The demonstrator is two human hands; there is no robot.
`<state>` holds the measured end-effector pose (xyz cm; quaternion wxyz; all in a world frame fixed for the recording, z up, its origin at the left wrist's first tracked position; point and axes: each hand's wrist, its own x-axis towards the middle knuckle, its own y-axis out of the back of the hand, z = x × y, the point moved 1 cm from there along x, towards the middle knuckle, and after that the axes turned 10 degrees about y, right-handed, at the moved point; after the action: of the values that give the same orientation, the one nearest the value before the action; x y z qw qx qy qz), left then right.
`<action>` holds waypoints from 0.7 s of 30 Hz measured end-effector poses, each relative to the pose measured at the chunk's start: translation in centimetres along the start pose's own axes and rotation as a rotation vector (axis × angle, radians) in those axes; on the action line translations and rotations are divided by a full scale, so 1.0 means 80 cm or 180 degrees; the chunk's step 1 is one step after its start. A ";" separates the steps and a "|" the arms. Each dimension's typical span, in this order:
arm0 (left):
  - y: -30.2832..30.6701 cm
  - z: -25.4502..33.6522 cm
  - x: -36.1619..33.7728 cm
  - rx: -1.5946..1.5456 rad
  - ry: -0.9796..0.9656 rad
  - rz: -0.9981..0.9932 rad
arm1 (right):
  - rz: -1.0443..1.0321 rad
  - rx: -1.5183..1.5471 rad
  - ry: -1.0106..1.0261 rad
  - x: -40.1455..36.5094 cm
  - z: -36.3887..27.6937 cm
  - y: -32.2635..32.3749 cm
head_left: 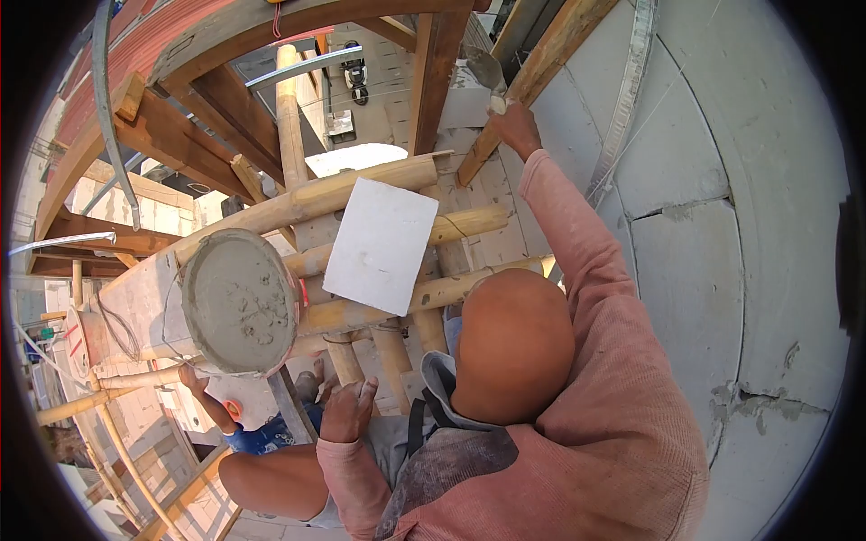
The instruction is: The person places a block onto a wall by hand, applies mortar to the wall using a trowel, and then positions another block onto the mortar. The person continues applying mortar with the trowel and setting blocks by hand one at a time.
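Note:
My right hand (517, 129) is closed round the handle of a trowel (485, 68), whose blade points up and away beside a slanted wooden post. In front of my body my left hand (350, 411) is held above my lap, its fingers curled in; nothing shows in them. A round bucket (293, 302) of wet grey mortar (239, 298) stands on the scaffold, ahead and to the left of that hand. To the right of the bucket a white block (382, 245) lies across bamboo poles.
A wall of large pale blocks (690, 270) rises on my right, with a metal strip (624, 113) against it. Bamboo poles (370, 194) form the scaffold. Brown timber beams (194, 149) stand ahead on the left. Below, another person in blue (271, 435) reaches up near the bucket.

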<state>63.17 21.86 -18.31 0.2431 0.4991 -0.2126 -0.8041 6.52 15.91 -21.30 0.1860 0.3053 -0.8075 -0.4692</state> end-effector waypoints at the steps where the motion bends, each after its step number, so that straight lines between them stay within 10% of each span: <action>1: 0.001 0.002 0.001 0.0021 -0.0030 0.0005 | 0.0014 0.0048 0.0018 0.000 -0.003 0.003; 21: 0.008 0.019 0.012 0.0058 0.0412 -0.0356 | 0.0453 0.0549 0.0335 -0.024 -0.034 -0.028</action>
<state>61.57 20.90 -18.00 0.2064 0.5634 -0.1755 -0.7805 10.29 14.57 -21.95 0.2339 0.2863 -0.8536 -0.3670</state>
